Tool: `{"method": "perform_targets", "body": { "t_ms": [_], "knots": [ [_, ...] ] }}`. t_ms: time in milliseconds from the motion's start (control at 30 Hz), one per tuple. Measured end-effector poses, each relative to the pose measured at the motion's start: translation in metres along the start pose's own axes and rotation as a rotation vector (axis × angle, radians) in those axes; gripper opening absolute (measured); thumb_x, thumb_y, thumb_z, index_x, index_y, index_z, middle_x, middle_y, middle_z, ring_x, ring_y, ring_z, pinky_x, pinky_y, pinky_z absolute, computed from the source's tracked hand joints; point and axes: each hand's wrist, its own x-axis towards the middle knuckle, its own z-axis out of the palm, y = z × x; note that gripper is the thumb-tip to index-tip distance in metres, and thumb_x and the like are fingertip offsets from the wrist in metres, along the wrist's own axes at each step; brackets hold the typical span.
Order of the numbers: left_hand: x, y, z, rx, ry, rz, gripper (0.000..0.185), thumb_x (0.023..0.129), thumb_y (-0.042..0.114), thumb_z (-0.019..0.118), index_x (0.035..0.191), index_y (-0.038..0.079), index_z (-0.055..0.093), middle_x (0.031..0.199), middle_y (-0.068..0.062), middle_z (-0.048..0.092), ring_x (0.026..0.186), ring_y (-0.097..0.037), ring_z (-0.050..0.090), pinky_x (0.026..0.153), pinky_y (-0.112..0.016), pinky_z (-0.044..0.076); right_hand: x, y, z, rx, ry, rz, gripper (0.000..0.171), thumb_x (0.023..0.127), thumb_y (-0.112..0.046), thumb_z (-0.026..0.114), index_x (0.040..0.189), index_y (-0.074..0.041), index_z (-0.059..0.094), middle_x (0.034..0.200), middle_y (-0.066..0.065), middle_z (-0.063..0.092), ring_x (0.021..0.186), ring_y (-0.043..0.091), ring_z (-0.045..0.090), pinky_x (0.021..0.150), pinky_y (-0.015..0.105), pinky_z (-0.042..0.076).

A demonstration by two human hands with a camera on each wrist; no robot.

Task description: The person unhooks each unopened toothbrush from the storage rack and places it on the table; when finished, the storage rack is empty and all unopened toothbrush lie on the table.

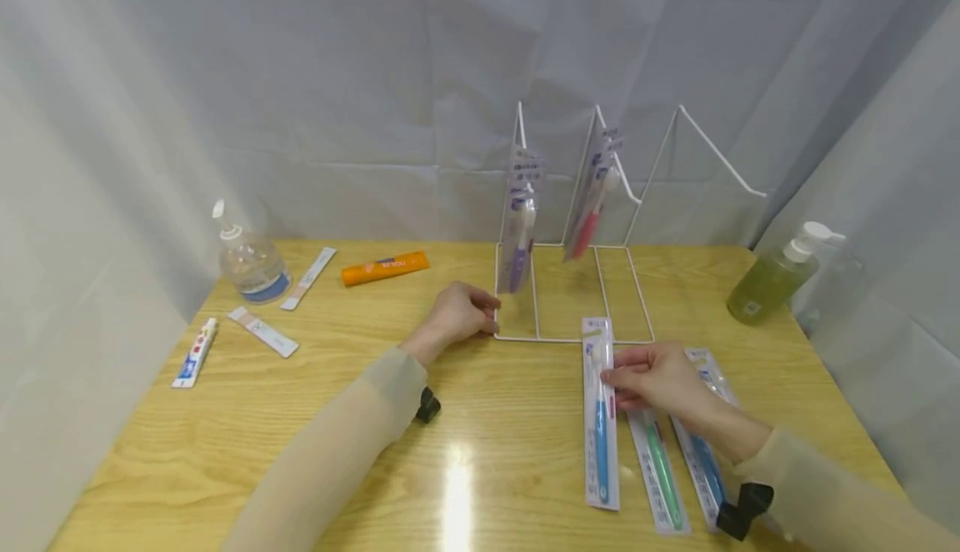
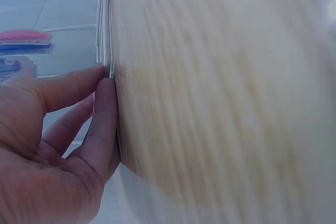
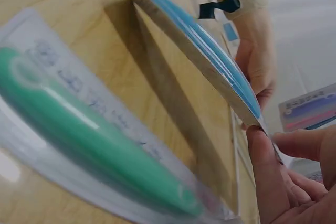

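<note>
My right hand (image 1: pixel 660 375) pinches the edge of a packaged blue toothbrush (image 1: pixel 602 427). In the right wrist view the blue toothbrush pack (image 3: pixel 205 51) is raised off the table, its shadow beneath it. My left hand (image 1: pixel 459 312) pinches the front left corner of a white wire rack (image 1: pixel 570 340), and the left wrist view shows thumb and finger on the wire (image 2: pixel 106 30). On the rack hang a purple toothbrush pack (image 1: pixel 521 227) at the left prong and a pink one (image 1: pixel 592 202) at the middle prong. The right prong (image 1: pixel 720 156) carries nothing.
A green toothbrush pack (image 1: pixel 660 477) and another blue one (image 1: pixel 705 460) lie by the right forearm. A green pump bottle (image 1: pixel 772 281) stands at right. On the left are a clear pump bottle (image 1: pixel 255 264), an orange tube (image 1: pixel 386 268), a white tube (image 1: pixel 197 353) and two flat sachets (image 1: pixel 262 332).
</note>
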Motion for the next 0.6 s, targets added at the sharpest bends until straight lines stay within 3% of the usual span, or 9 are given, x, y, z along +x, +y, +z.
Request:
{"method": "perform_targets", "body": {
  "t_ms": [200, 600],
  "knots": [
    [-0.0012, 0.0013, -0.0008, 0.021, 0.004, 0.005, 0.040, 0.089, -0.001, 0.088, 0.129, 0.002, 0.082, 0.104, -0.011, 0.079, 0.082, -0.012, 0.069, 0.074, -0.021, 0.066, -0.0044, 0.0066, 0.0038, -0.054, -0.023, 0.071, 0.039, 0.098, -0.008, 0.084, 0.128, 0.014, 0.071, 0.077, 0.004, 0.081, 0.062, 0.010, 0.075, 0.058, 0.026, 0.067],
    [-0.0003, 0.0008, -0.0004, 0.003, -0.006, -0.010, 0.043, 0.089, -0.002, 0.088, 0.131, 0.002, 0.081, 0.104, -0.010, 0.078, 0.081, -0.011, 0.069, 0.075, -0.023, 0.068, -0.0041, 0.0114, 0.0065, -0.089, -0.076, 0.067, 0.043, 0.100, -0.007, 0.081, 0.134, 0.017, 0.068, 0.075, 0.005, 0.080, 0.061, 0.010, 0.074, 0.056, 0.024, 0.066]
  ]
}}
